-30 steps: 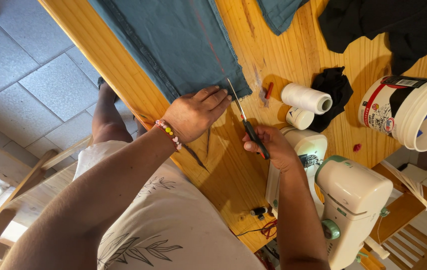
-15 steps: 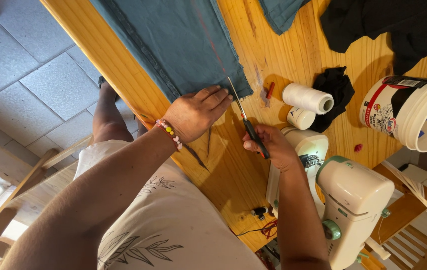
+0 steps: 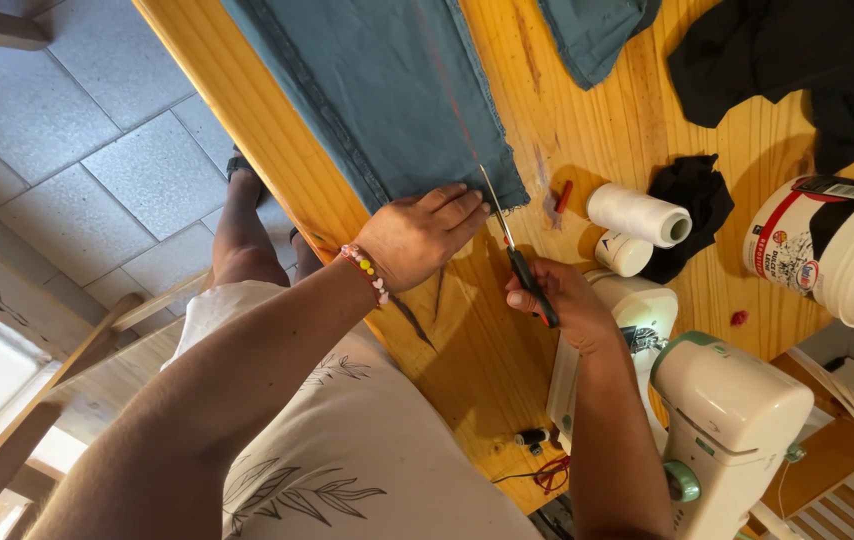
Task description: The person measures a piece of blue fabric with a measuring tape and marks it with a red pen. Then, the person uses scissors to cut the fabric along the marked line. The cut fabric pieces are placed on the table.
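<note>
Fabric first: we see a teal cloth laid flat on the wooden desk, stretching away from both hands, its near hem right under the left fingers. Our left hand lies palm down, fingers spread flat and together, pressing the cloth's near edge to the desk; it grips nothing. A bead bracelet sits on that wrist. Our right hand is curled tight around the dark handle of a pair of scissors, just beside the left fingertips. The blades point away from us and meet the cloth's hem at its right corner; we cannot tell how far the blades are parted. A thin red line runs up the cloth from about that spot.

Right of the right hand: a white thread spool lying on its side, a smaller white spool just below it, and a black scrap touching both. Farther right sits a white bucket. Beside our right forearm stands a white sewing machine. Beyond the spools lies black fabric, and a second teal piece lies near the far edge.
</note>
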